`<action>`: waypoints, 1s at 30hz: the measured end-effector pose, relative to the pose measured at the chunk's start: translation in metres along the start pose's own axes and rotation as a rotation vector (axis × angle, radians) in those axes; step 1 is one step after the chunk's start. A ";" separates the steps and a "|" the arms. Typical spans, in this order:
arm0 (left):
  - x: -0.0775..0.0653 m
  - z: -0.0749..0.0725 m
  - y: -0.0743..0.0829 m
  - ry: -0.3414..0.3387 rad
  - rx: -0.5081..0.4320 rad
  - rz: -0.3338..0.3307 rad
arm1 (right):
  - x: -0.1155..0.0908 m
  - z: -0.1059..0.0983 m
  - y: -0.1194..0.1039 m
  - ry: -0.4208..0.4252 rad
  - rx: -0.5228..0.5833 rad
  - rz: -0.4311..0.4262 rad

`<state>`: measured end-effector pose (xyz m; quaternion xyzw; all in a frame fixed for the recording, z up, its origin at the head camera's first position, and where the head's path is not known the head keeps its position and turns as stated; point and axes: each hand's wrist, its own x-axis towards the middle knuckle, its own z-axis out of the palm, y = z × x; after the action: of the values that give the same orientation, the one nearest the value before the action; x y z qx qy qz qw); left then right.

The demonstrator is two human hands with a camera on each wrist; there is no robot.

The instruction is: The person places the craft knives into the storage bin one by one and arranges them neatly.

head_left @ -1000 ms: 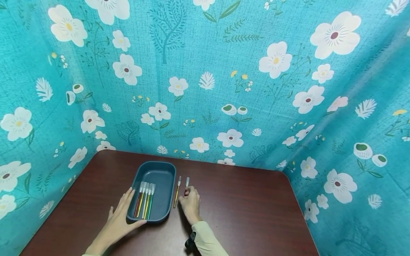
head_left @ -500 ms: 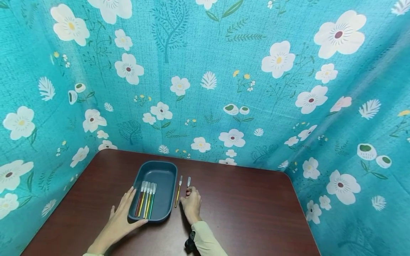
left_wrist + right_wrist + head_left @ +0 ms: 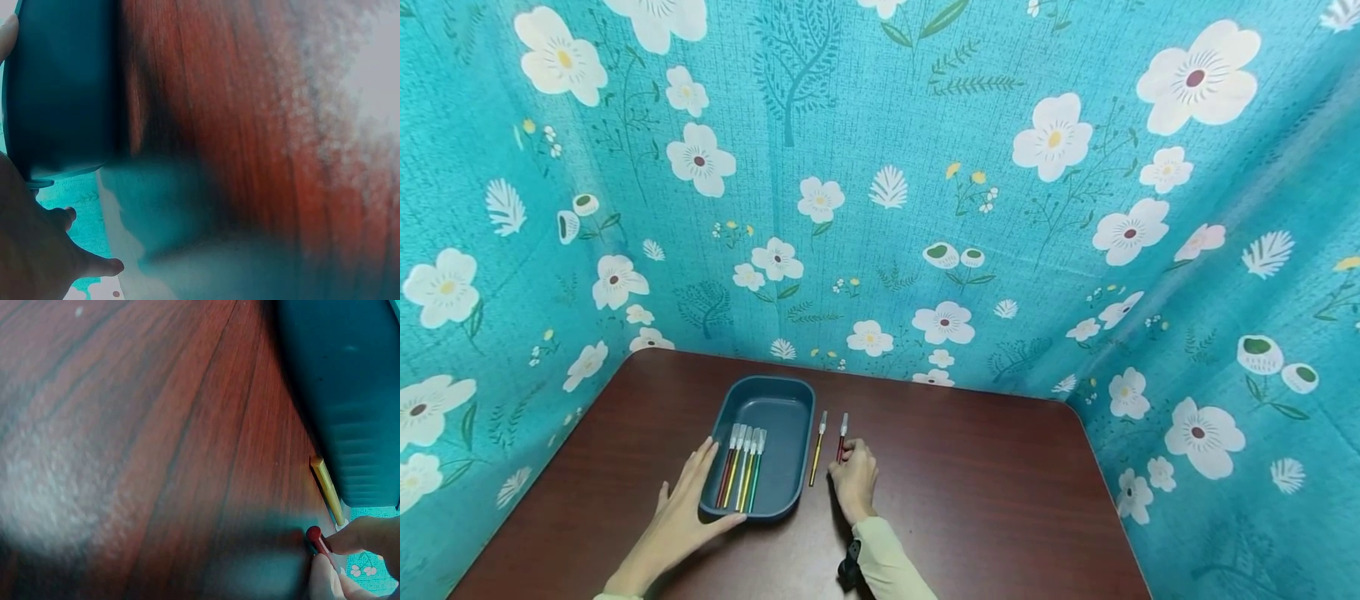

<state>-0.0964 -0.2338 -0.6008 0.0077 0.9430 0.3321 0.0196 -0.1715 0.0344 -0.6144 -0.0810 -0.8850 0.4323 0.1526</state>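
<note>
In the head view, a dark blue tray [image 3: 808,400] stands on the brown table, with several capped craft knives [image 3: 743,467] of different colours side by side in its near left part. My left hand [image 3: 673,525] rests at the tray's near left corner, fingers spread and straight along the side, thumb at the near rim. To the right of the tray lies a yellow craft knife [image 3: 816,454] with a clear cap. My right hand [image 3: 856,479] pinches the lower part of a red craft knife [image 3: 314,534] between thumb and fingers, beside the yellow one; its capped end points away from me.
A teal flowered curtain [image 3: 880,208] surrounds the table's back and sides. The brown table [image 3: 985,483] stretches to the right of my right hand. A dark wrist camera [image 3: 848,567] sits at my right cuff.
My right hand has shifted slightly right and back along the red craft knife, so more of its red handle shows. The left hand, tray and yellow craft knife stay in place.
</note>
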 end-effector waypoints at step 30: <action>0.000 0.001 -0.003 0.012 -0.018 0.018 | 0.011 -0.007 -0.009 -0.122 0.098 -0.005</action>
<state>-0.0966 -0.2353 -0.6033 0.0141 0.9400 0.3406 0.0108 -0.1796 0.0371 -0.6011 -0.0449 -0.8706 0.4789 0.1030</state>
